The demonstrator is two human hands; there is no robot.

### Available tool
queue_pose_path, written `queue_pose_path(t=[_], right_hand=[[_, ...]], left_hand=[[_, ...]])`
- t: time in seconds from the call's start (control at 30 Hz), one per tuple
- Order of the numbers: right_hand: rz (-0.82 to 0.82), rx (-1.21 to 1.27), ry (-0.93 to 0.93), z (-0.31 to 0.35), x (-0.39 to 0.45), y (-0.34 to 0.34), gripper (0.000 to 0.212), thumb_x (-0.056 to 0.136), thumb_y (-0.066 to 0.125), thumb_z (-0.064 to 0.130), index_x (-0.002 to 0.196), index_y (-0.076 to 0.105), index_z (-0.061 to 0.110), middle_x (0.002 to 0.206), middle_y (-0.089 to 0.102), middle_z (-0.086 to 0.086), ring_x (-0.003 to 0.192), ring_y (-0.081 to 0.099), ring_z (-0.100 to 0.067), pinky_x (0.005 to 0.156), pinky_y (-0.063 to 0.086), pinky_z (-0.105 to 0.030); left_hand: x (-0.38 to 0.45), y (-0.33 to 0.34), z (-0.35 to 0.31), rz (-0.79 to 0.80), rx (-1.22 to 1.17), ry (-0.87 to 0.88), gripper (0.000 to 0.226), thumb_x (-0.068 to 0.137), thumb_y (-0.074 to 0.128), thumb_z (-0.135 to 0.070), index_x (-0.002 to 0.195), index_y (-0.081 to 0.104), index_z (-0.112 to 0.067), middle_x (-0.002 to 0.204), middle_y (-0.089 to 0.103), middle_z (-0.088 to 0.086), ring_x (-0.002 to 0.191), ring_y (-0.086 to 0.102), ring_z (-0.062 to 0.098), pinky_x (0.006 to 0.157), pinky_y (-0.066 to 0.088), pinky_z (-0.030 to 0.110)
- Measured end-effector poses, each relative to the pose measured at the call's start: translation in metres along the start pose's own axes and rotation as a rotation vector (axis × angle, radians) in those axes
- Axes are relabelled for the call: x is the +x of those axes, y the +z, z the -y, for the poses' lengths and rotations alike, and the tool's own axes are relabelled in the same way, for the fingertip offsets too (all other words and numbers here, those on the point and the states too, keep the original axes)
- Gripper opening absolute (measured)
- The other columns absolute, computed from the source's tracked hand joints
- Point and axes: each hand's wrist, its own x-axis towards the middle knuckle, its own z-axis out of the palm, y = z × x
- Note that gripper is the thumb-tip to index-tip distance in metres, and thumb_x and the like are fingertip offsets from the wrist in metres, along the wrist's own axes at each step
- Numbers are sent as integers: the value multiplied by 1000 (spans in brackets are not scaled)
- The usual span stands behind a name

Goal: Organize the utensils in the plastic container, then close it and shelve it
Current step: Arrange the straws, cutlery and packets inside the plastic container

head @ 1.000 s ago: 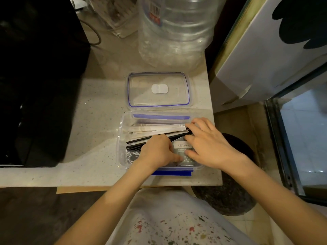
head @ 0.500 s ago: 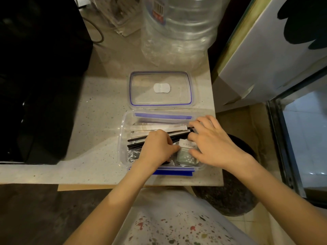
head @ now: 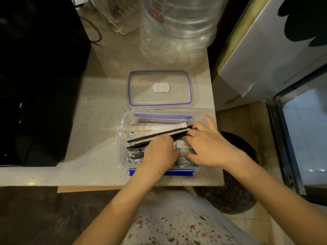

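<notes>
Your left hand [head: 160,152] curled over black chopsticks [head: 159,134], grip unclear | your right hand [head: 210,147] spread on packets | container [head: 122,138] open on desk [head: 95,121] | lid [head: 160,88] behind.

Both hands inside open plastic container [head: 122,138] on worktop [head: 92,124]. Left hand [head: 160,152] curled over black chopsticks [head: 141,138]; right hand [head: 206,145] fingers spread, touching their far end and a sachet [head: 184,146]. Lid [head: 160,88] flat just beyond hands.
</notes>
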Motion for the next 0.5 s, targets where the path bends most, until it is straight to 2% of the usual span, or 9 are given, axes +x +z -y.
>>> queue_pose_path(t=[0.17,0.37,0.5], right_hand=[[28,5,2,0,1,-2,41,86,48,45,114,59,16,116,54,1,123,32,-22,113,-7,-53],[44,91,7,-5,4,-6,21,85,52,32,94,57,14,91,49,5,112,38,-19,114,0,-51],[34,126,15,-5,5,-4,17,85,53,28,95,55,15,81,50,5,109,42,-19,114,1,-50]], left_hand=[[1,1,8,-27,24,4,16,83,56,-15,79,68,-5,75,67,12,71,64,29,66,57,37],[3,7,11,-58,9,7,19,87,52,-11,97,67,-5,92,70,14,81,65,30,75,58,41],[2,6,14,-79,-23,7,21,87,51,-15,94,68,-6,90,70,14,80,65,31,74,58,43]])
